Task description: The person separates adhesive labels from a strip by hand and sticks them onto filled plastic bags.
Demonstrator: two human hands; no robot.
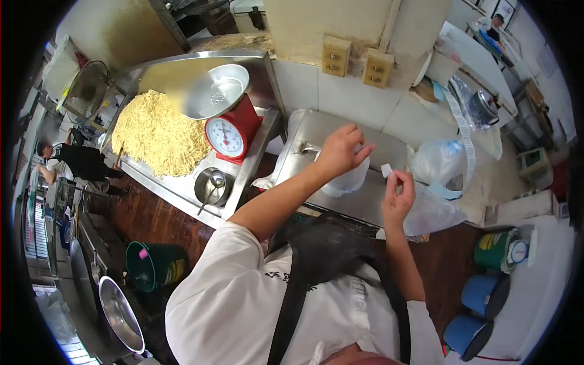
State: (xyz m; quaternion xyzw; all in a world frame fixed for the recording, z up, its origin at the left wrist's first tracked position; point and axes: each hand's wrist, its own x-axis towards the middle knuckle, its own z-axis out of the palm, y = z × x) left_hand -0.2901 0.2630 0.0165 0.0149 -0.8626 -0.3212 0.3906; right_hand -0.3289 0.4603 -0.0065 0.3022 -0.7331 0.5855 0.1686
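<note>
My left hand point(344, 149) is over the steel counter, above a white plastic bag or container point(347, 182). Its fingers are loosely bent and apart, with nothing visible in them. A little to the right, my right hand point(399, 193) is closed in a pinch on a small white piece point(387, 170) that looks like paper or tape. The white bag or container sits between my forearms, partly hidden by the left one. Clear plastic bags point(435, 161) lie just beyond my right hand, and a pale strip point(465, 140) runs beside them.
On the left, a steel table point(176, 193) bears a heap of yellow noodles point(158, 134), a red dial scale point(234, 135) with a metal pan point(222, 91), and a metal pot point(213, 187) with a ladle. Buckets stand on the floor. A person point(79, 159) works at far left.
</note>
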